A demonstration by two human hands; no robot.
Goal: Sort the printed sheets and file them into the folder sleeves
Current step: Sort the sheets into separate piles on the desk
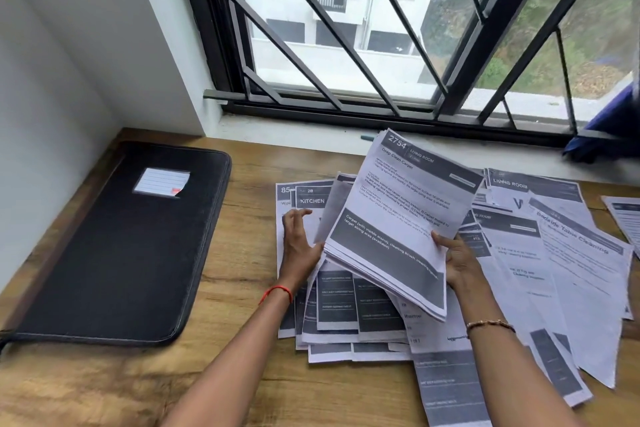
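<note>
A stack of printed sheets (398,218), topped by a page headed "2754 Living Room", is lifted and tilted above the table. My right hand (457,263) grips its lower right edge. My left hand (299,239) touches the stack's left edge with its thumb, the fingers spread apart over a "Kitchen" sheet (311,201). More printed sheets (554,253) lie scattered flat on the wooden table under and to the right of the stack. A closed black zip folder (121,253) with a small label card lies flat at the left, well apart from both hands.
The wooden table (242,374) meets a white wall at the left and a white sill below a barred window (346,45) at the back. A dark blue cloth (609,128) hangs at the far right of the sill.
</note>
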